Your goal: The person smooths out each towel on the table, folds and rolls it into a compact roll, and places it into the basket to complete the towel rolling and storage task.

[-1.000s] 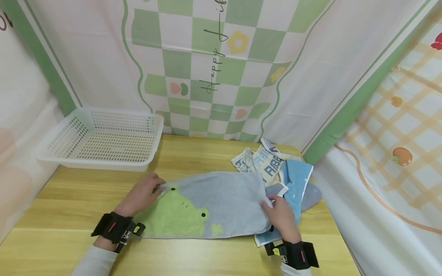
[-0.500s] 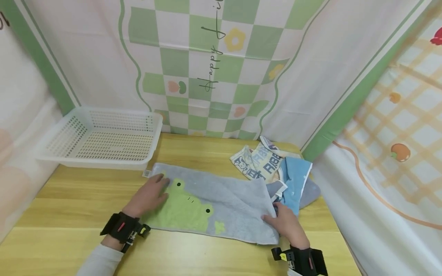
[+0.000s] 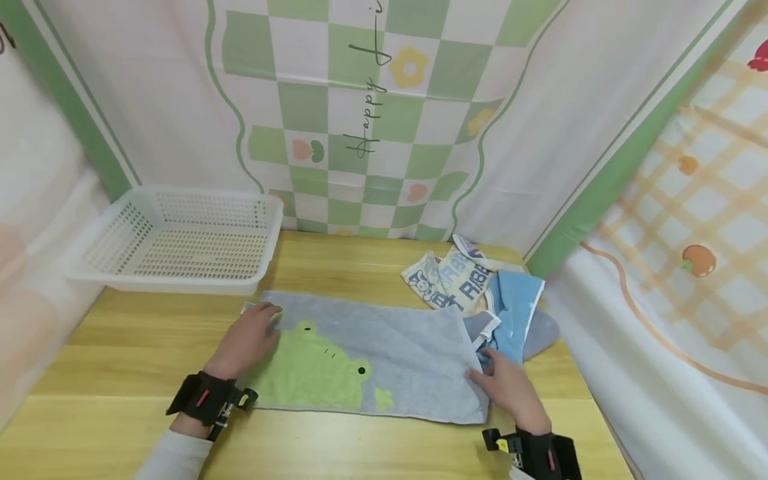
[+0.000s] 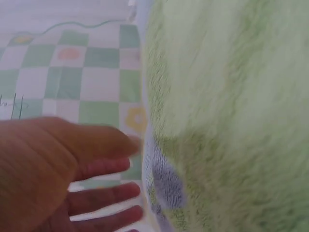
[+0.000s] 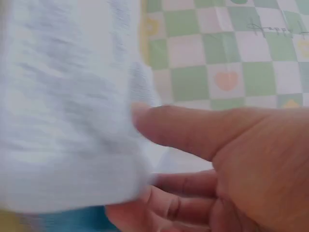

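A grey-blue towel [image 3: 414, 347] with a green frog print lies spread on the wooden table. At its left end my left hand [image 3: 243, 343] touches the edge; in the left wrist view the fingers [image 4: 104, 198] look nearly straight beside the green cloth. My right hand [image 3: 510, 390] pinches the towel's right edge. In the right wrist view the thumb [image 5: 183, 128] lies over the cloth, with the fingers partly hidden beneath it. A small white tag [image 3: 247, 307] shows at the towel's far left corner.
A white perforated plastic basket [image 3: 192, 283] stands at the back left. Several crumpled cloths lie at the right, among them a blue one [image 3: 515, 307] and a cream one with lettering [image 3: 465, 280]. Patterned curtains [image 3: 372, 173] hang behind the table.
The towel's left end, raised in my left hand a second ago, now lies lower and flatter. My left hand has loosened its hold. The right hand has moved slightly right with its edge.
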{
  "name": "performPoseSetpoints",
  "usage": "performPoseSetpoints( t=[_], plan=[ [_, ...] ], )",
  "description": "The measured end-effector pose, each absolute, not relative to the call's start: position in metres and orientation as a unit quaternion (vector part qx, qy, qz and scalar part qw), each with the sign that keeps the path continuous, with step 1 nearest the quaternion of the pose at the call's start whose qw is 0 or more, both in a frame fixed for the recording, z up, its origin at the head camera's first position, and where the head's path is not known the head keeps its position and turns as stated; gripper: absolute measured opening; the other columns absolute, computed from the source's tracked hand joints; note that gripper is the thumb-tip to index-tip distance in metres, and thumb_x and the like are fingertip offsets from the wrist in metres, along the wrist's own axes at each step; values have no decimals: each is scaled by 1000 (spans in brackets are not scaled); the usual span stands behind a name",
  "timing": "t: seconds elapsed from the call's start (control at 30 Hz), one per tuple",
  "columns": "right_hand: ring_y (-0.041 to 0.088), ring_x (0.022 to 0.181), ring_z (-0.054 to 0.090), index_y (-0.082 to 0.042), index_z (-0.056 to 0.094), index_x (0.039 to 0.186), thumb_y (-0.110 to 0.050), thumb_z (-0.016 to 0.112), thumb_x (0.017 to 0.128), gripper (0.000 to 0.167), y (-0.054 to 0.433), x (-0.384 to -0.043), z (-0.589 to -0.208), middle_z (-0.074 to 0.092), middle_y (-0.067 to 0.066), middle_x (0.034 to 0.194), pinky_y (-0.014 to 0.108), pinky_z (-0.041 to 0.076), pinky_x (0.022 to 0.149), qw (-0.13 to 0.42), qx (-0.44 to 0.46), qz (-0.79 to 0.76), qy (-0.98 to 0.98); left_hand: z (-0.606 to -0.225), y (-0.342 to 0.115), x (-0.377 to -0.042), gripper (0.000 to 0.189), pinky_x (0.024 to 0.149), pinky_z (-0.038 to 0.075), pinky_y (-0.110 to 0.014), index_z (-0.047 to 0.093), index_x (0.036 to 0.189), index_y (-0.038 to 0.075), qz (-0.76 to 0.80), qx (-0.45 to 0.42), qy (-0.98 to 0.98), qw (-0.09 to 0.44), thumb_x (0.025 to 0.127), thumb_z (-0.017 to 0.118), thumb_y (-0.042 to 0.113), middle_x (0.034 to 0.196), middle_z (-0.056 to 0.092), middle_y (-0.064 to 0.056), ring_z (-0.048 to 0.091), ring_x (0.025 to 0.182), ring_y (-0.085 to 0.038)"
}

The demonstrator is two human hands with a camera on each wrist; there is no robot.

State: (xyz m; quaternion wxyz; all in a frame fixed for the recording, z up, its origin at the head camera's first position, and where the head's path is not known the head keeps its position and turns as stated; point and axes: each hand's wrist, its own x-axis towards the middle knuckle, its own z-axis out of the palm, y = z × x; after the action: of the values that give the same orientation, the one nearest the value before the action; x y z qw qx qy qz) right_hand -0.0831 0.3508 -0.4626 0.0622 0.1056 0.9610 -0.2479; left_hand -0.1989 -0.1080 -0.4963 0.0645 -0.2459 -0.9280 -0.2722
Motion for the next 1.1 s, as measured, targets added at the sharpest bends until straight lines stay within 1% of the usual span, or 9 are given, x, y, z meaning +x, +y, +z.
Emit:
performPoseSetpoints(
  t=[0.1,0.23,0.33,0.47,0.57,0.7,0.83,0.93,1.1],
  plan=[
    [17,66,55,7,56,134,-24,68,96,50,352,-98,-451,64,7,83,32,45,57,29,92,-230,968,-497,-107,-205,34,105,45,-62,63,125,-11,-276,-259,-923,62,94,65,2,131,59,-32,54,125,-49],
    [22,76,63,5,62,128,-19,69,96,41,347,-125,-447,69,13,93,38,53,65,-8,46,-219,975,-503,-104,-215,36,111,38,-64,60,131,-10,-270,-264,-926,17,99,59,6,142,52,-34,46,134,-51],
    [32,98,67,6,63,128,-17,69,95,41,340,-140,-452,70,20,111,47,57,81,20,20,-215,976,-507,-101,-221,41,114,33,-65,55,137,-12,-261,-261,-929,-24,101,57,9,147,46,-34,41,138,-53],
    [43,123,57,4,63,131,-17,70,94,43,331,-152,-467,62,25,131,57,50,99,75,16,-197,977,-509,-101,-227,47,115,29,-66,49,140,-15,-259,-263,-928,-44,100,57,10,151,38,-38,32,141,-56],
    [46,127,53,4,63,133,-16,72,93,45,328,-156,-477,58,27,135,59,47,103,78,22,-174,981,-510,-102,-230,50,116,28,-67,46,141,-16,-257,-268,-927,-41,100,58,10,151,35,-40,29,142,-58],
    [46,128,52,6,61,133,-16,71,94,46,329,-154,-483,58,28,135,59,45,106,38,9,-165,985,-508,-103,-229,51,116,27,-68,46,142,-16,-259,-276,-925,-25,99,59,9,153,32,-40,27,142,-59],
    [43,126,54,5,61,132,-13,69,95,42,327,-136,-483,59,26,133,57,45,106,-19,-23,-186,982,-504,-106,-217,47,113,33,-67,54,138,-10,-280,-279,-919,9,95,66,6,148,44,-34,38,138,-55],
    [40,121,58,2,62,131,-13,72,92,42,321,-113,-481,60,23,130,55,50,101,-40,-35,-193,980,-500,-110,-201,38,105,45,-61,64,126,-5,-298,-275,-914,18,90,71,3,131,61,-26,54,125,-46],
    [35,118,61,-2,65,127,-7,87,75,56,311,-77,-480,64,16,126,51,52,101,0,-27,-205,978,-495,-124,-178,15,92,54,-52,72,102,6,-351,-261,-898,-52,89,72,1,108,69,-7,64,106,-31]
  ],
)
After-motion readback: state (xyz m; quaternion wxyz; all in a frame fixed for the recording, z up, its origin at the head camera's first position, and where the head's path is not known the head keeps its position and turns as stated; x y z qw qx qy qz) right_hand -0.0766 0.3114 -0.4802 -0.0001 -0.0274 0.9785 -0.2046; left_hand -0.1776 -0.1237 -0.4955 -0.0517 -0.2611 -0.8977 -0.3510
